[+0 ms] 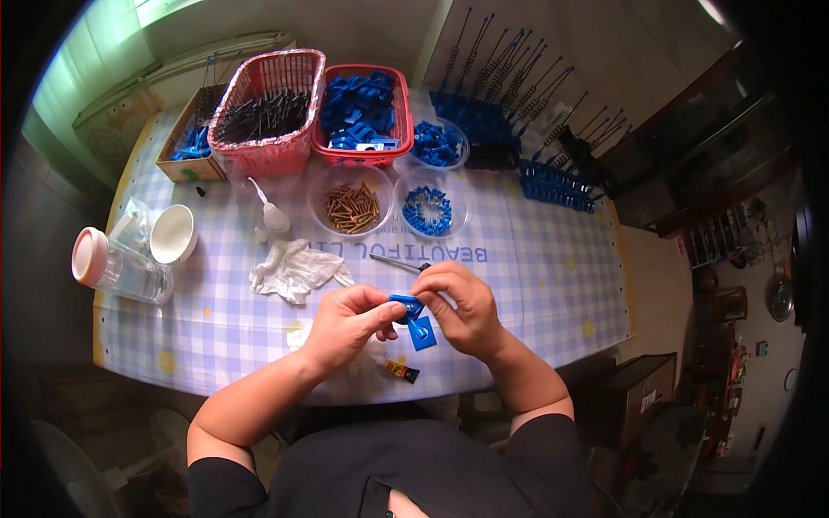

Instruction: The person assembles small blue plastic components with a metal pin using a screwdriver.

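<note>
My left hand (350, 326) is closed on a small blue plastic part (421, 333) with a flat square end and a shiny metal spot. My right hand (462, 309) is closed in a pinch at the part's upper right edge. Whatever lies between its fingertips is hidden. Just beyond the right fingers, a thin metal rod (393, 261) with a dark end, like a screwdriver, rests on the table. A crumpled white tissue (298, 269) lies past my left hand. Below the hands there is a small yellow and black tube (401, 372).
Beyond stand bowls of brass-coloured pins (352, 209) and small blue pieces (427, 211). A red basket (397, 112) of blue parts and a pink basket (220, 155) of black rods stand behind. Left are a clear jar (138, 278), white bowl (174, 233) and squeeze bottle (275, 217). Blue racks (557, 186) hold upright rods.
</note>
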`<action>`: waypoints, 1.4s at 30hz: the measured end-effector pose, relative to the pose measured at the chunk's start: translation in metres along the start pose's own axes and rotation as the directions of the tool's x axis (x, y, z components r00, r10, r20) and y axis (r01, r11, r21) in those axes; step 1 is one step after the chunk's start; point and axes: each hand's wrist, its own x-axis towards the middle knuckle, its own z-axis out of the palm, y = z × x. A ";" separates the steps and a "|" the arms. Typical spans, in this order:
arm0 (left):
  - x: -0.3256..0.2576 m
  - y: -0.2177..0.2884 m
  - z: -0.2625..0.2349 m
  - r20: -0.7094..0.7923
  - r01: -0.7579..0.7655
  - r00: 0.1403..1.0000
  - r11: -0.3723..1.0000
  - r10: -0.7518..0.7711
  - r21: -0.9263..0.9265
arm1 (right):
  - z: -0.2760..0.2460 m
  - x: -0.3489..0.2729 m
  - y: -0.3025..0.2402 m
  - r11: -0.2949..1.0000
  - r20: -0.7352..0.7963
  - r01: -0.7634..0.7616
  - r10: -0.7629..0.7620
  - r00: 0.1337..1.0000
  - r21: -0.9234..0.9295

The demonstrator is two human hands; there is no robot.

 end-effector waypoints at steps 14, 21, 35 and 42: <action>-0.002 0.002 0.003 -0.053 -0.072 0.995 0.990 0.079 0.122 | -0.001 0.001 -0.007 0.996 0.066 0.052 -0.048 0.997 -0.067; -0.003 -0.001 0.005 -0.089 -0.101 0.989 0.976 0.120 0.192 | 0.002 0.001 -0.010 0.927 0.046 0.217 -0.214 0.976 -0.307; -0.003 -0.001 -0.002 0.064 -0.137 0.989 0.991 0.136 0.004 | -0.029 -0.002 0.005 0.963 -0.015 -0.017 0.013 1.000 -0.270; -0.002 -0.004 -0.003 0.127 -0.159 0.979 0.987 0.160 -0.019 | -0.026 0.005 -0.010 0.944 -0.079 -0.329 0.327 0.942 -0.004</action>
